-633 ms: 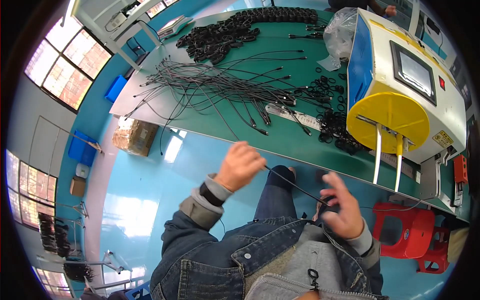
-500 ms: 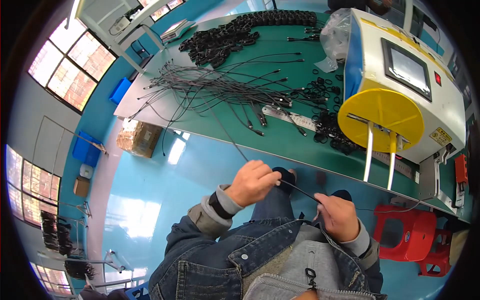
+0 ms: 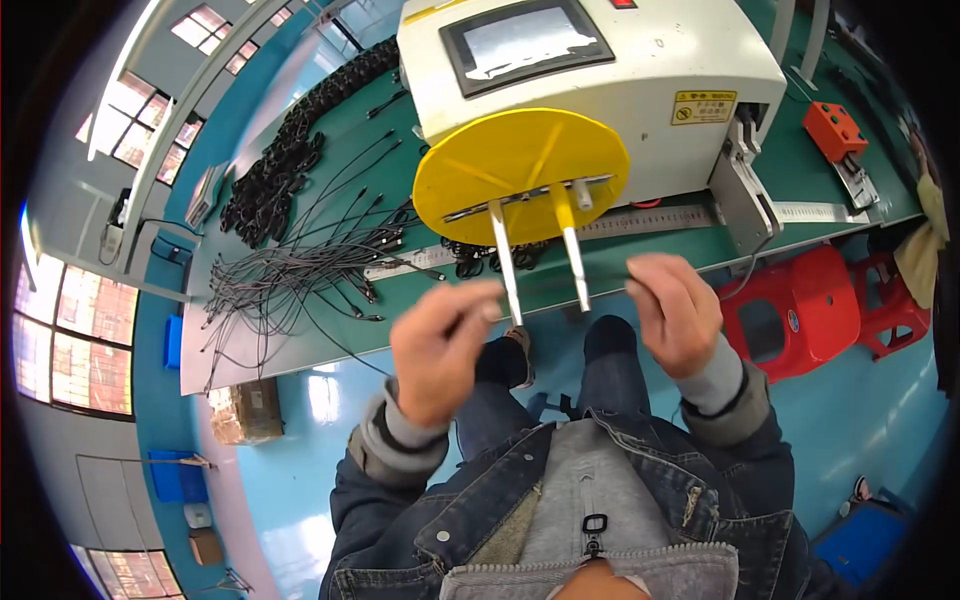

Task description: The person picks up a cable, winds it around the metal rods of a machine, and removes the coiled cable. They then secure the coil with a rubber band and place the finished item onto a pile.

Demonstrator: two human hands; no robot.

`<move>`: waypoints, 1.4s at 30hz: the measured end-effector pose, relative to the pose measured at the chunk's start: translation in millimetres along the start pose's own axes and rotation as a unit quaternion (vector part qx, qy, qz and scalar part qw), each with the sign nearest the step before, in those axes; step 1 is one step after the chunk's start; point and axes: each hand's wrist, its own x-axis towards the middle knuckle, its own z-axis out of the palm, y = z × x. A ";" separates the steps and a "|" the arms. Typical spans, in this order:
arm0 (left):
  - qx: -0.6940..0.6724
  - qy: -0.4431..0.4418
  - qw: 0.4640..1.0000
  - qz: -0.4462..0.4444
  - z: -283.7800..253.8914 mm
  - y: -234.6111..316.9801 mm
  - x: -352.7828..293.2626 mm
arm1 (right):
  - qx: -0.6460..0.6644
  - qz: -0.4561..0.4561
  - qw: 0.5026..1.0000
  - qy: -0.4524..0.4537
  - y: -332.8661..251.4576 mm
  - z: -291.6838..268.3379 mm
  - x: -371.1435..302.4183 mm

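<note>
Green bench (image 3: 640, 262): 1 yellow disc (image 3: 520, 160), 2 pegs; both hands (image 3: 440, 350) pinched shut on 1 cable (image 3: 600, 268).

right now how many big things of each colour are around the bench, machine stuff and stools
yellow disc: 1
white machine: 1
red stools: 2
orange tool: 1
metal ruler: 1
total: 6

Two hands, the left hand (image 3: 440, 350) and the right hand (image 3: 677, 310), are raised side by side. Just beyond them one yellow disc (image 3: 520, 160) carries two metal rods (image 3: 505, 262). Right of the right hand stand two red stools (image 3: 790, 310). One white machine (image 3: 620, 90) sits beyond.
</note>
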 end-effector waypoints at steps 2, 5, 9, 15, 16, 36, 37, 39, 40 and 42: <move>0.119 0.051 0.986 0.105 1.3 -9.7 29.8 | -0.046 0.035 0.997 0.048 12.7 12.2 3.4; 0.046 0.075 0.992 0.092 5.4 -40.7 44.2 | -0.047 0.062 0.995 0.067 31.0 36.6 -3.6; -0.010 0.093 0.992 0.086 6.9 -55.1 53.0 | -0.059 0.072 0.990 0.110 37.4 63.0 -3.0; -0.018 0.099 0.989 0.105 8.1 -63.7 59.2 | -0.121 0.109 0.982 0.095 42.1 72.4 7.1; -0.015 0.102 0.989 0.108 7.7 -65.6 60.5 | -0.126 0.113 0.981 0.099 43.0 74.0 7.4; -0.014 0.120 0.984 0.128 -3.0 -83.1 41.8 | 0.040 0.409 0.910 -0.052 5.0 14.3 -144.0; 0.022 0.115 0.981 0.156 -6.1 -81.2 39.3 | 0.059 0.427 0.901 -0.054 3.7 14.8 -146.8; 0.058 0.113 0.975 0.183 -9.8 -73.1 34.1 | 0.078 0.443 0.891 -0.058 2.0 17.3 -148.6; 0.099 0.111 0.967 0.205 -10.2 -66.5 31.3 | 0.080 0.440 0.892 -0.064 1.2 19.0 -149.1; 0.180 0.106 0.946 0.249 -9.6 -56.2 26.3 | 0.083 0.434 0.894 -0.074 -0.7 21.8 -149.3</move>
